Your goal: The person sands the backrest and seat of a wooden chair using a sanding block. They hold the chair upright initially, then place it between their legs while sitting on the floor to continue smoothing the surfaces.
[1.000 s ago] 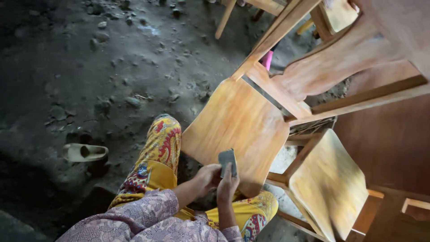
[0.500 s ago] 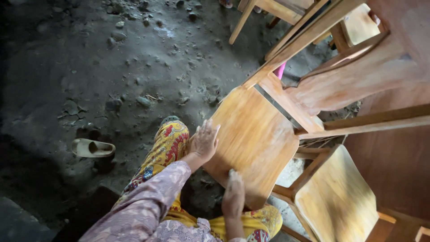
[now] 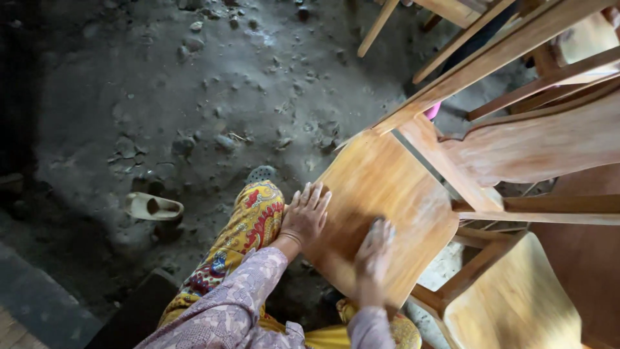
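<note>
Hands on a wooden chair seat (image 3: 381,194), tilted near the dirt floor (image 3: 194,84).

I see my left hand (image 3: 305,216) pressed flat, fingers spread, on the seat's left edge; my right hand (image 3: 373,249) is blurred on its near part, grip unclear.

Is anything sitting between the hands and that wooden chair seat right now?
Nothing visible. The left hand lies flat on the near edge of the chair seat, and the right hand, blurred, is on its surface. No other object shows on the seat between or under them.
</note>
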